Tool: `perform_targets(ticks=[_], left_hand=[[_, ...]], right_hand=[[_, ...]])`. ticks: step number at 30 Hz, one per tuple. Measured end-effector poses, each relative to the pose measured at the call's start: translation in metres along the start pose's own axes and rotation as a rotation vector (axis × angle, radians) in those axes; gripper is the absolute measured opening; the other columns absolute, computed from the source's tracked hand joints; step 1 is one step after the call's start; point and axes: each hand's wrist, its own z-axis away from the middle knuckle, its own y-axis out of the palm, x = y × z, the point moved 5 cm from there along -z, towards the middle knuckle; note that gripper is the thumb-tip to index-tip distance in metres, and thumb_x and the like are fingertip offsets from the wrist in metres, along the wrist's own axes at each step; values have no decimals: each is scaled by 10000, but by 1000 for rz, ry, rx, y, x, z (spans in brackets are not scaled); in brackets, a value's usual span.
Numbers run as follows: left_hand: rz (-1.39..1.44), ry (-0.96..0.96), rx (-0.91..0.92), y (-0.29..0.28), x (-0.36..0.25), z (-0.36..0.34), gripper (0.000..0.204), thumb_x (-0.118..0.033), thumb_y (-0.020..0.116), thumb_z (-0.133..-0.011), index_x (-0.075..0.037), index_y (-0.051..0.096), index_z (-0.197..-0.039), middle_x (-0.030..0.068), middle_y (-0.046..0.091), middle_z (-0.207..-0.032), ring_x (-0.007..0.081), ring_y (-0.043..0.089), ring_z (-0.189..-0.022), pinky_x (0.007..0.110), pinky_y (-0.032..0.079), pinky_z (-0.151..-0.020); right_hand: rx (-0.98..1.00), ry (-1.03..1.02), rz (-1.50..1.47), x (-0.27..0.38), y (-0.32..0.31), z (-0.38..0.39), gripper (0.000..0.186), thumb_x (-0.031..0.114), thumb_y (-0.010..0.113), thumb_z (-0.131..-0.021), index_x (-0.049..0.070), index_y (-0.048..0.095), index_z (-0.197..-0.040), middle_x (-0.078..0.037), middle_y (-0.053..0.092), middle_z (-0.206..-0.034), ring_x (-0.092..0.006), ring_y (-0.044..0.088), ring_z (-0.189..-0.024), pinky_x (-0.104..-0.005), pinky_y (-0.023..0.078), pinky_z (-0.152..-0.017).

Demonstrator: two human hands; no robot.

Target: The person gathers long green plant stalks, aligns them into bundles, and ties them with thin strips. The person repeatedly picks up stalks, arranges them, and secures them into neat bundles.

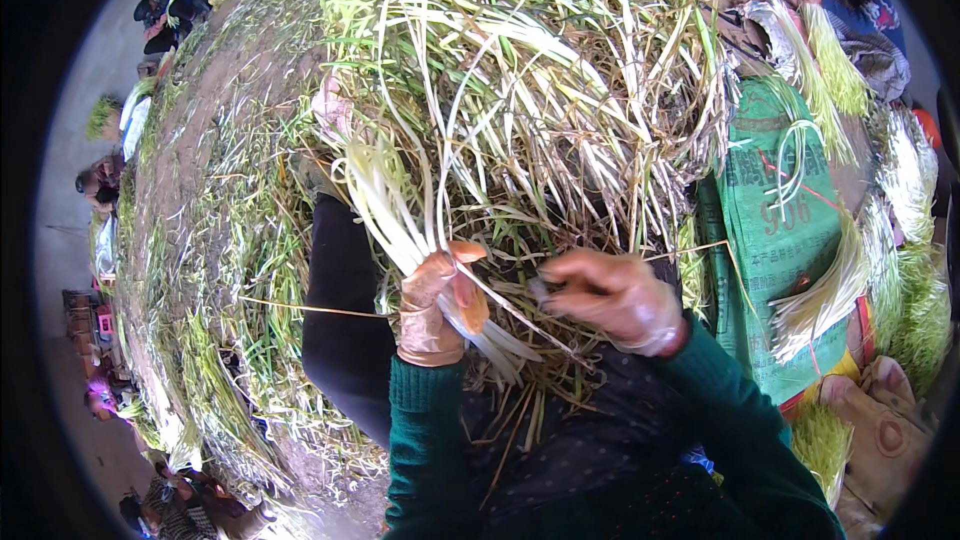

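Note:
My left hand (432, 305), in a tan glove, is closed around a bunch of pale stalks (385, 215) that look like blanched garlic chives. Their yellowish leafy ends fan up and away from me, and the white ends stick out below the fist. A few long single stalks rise above the bunch. To the right of it, apart from the stalks, hovers my right hand (615, 300), a thin clear glove wrinkled at its wrist. Motion blurs its bent fingers, so what they hold, if anything, is unclear. Loose stalks and withered bits lie across my dark lap (560, 430).
A large heap of green and pale stalks (540, 70) spreads right ahead of me. At the right, a green woven sack (780, 240) carries a sorted bundle of pale stalks (825, 295). Leaf litter (215, 270) covers the ground to the left. Other people sit around the edges.

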Motion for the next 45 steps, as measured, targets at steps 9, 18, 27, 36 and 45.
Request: perform_targets(ticks=[9,18,27,36,45], left_hand=[[-61,-57,-116,-3,6,3,335,-281,573,-837,39,604,-930,9,443,-469,159,433,-336,272,348,-341],[-52,-94,-41,5,15,2,357,-276,608,-805,65,617,-908,26,472,-505,151,463,-382,251,365,-355],[92,68,-27,-21,-2,-8,266,-231,543,-883,17,620,-943,-33,416,-473,90,376,-297,234,298,-312],[-242,-111,-192,-18,1,15,341,-264,555,-852,42,635,-980,-36,385,-424,106,382,-308,240,315,-314],[1,126,-322,-82,-42,110,495,-225,559,-844,44,450,-1246,6,443,-458,116,404,-333,235,337,-300]], right_hand=[[160,176,-137,-19,49,-23,50,44,613,-809,64,580,-842,-24,552,-633,-64,493,-561,-231,422,-517],[57,172,-193,-5,33,-9,92,27,641,-789,55,563,-829,-25,574,-657,-65,511,-582,-225,425,-536],[176,261,-31,9,-12,56,72,4,603,-780,55,557,-802,-58,589,-663,-148,596,-575,-258,474,-532],[-83,247,68,-11,-28,46,186,55,612,-809,79,526,-972,-3,529,-593,-87,525,-499,-238,450,-469],[-144,207,204,-43,16,-3,89,219,573,-869,134,589,-850,-49,594,-613,-139,574,-524,-273,476,-485]])
